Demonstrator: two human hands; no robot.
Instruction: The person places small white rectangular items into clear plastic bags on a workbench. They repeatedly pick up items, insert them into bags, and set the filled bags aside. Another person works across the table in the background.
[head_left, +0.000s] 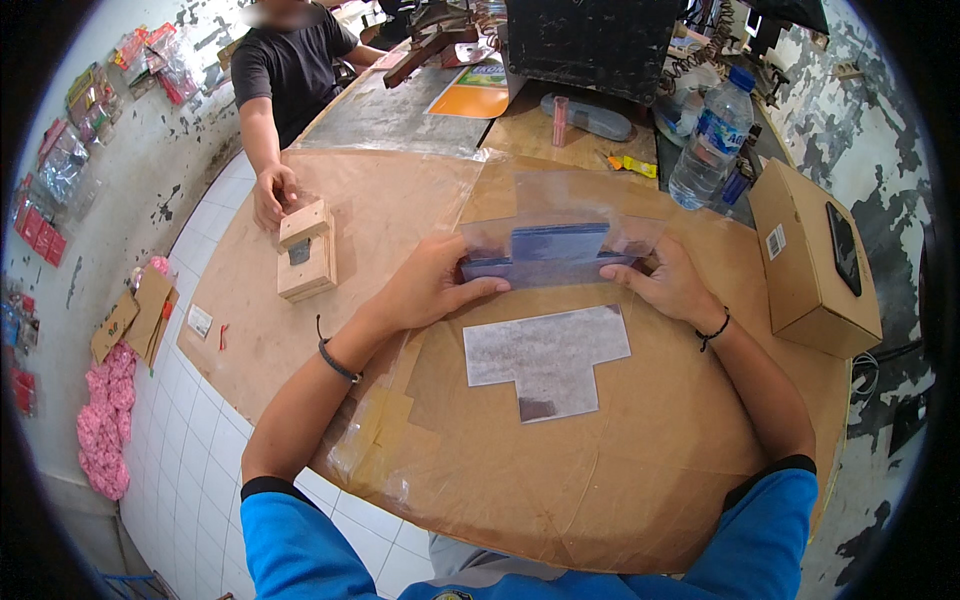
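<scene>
Clear plastic sheets [560, 243], bluish where they overlap, stand between both hands over the brown-covered table [480, 490]; their see-through edges blur together, so neither their number nor whether the lower edge touches the surface can be told. The left hand [440, 280] is partly closed on the left end, thumb in front, its other fingers mostly hidden. The right hand [665, 280] grips the opposite end likewise, fingers partly seen through the plastic.

Nearer the person lies a flat, T-shaped plate [545, 360], grey and mottled, with straight edges and a darker patch at its stem. The table's covering looks smooth and shiny, wrinkled in places.

To the left, a co-worker's hand [275, 195] is at a pale wooden block [308, 265] with a dark inset. Beyond the sheets, a black box [590, 45], cut off by the upper edge, blocks the view behind. At right are a plastic bottle [712, 145] and a cardboard box [800, 270] bearing a dark phone [844, 248].
</scene>
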